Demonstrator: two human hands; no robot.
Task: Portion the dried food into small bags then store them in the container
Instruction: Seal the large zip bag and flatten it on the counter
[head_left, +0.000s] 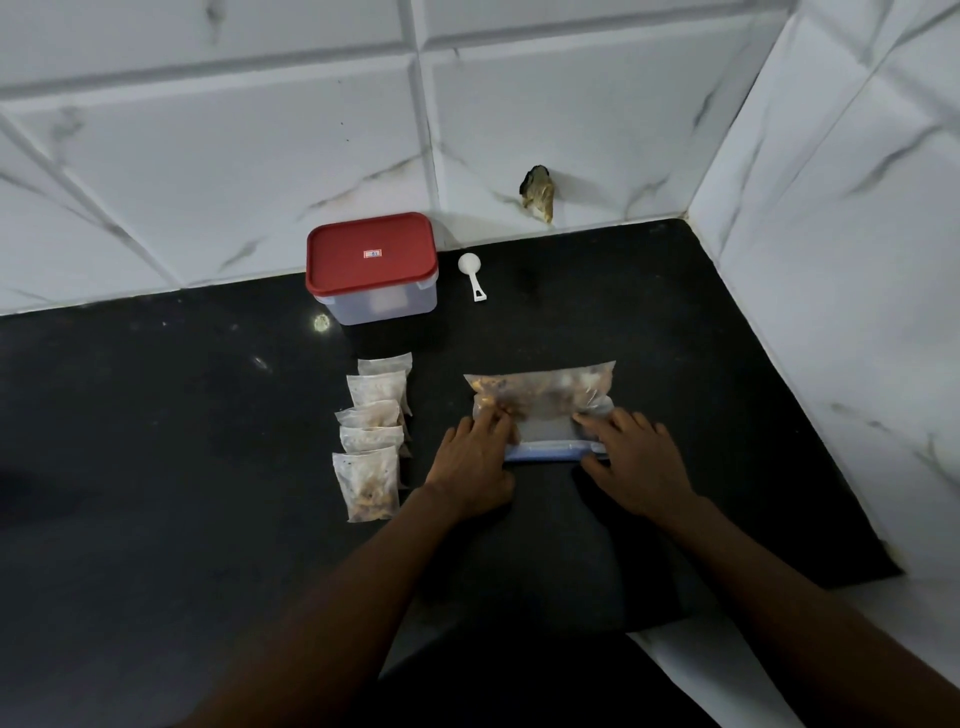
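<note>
A large clear zip bag (545, 397) with brown dried food lies flat on the black counter (156, 441), its blue zip strip towards me. My left hand (475, 460) and my right hand (636, 460) both pinch the zip end of this bag, fingers on top and thumbs at the strip. Left of it, several small filled bags (371, 431) lie in an overlapping row. Behind them stands a clear container (376, 301) with its red lid (370, 257) on. A white scoop (472, 275) lies to the right of the container.
White marble-pattern tiled walls close off the back and the right side. A hole with debris (539, 193) shows in the back wall near the corner. The counter's front edge runs diagonally at lower right.
</note>
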